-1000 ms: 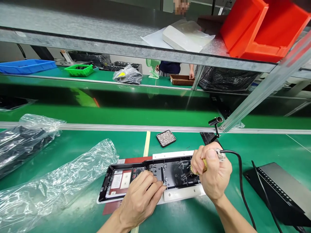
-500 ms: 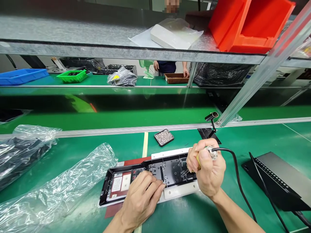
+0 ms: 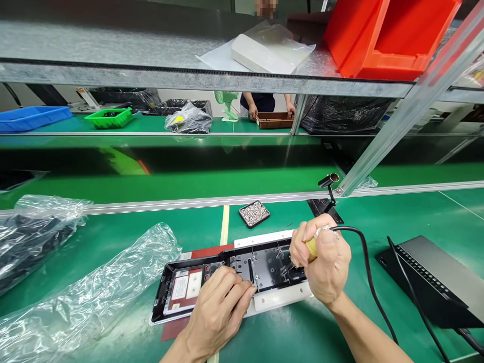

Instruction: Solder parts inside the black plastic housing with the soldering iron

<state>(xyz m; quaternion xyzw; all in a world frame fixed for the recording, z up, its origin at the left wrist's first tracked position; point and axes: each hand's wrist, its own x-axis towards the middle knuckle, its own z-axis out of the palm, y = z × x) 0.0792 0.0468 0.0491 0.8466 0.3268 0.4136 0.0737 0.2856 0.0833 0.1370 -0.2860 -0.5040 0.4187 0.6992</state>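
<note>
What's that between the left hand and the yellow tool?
In the head view, part of the inside of the open black case lies between the left hand and the yellow tool.

Glossy black plastic housing (image 3: pixel 269 268), crinkled clear plastic bag (image 3: pixel 113 282), dull galvanised metal shelf (image 3: pixel 94 45), smooth green tabletop (image 3: pixel 287 333).

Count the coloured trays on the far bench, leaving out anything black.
3: a blue tray at the far left, a green tray just right of it, and a brown tray near the post. Others may be hidden.
</note>
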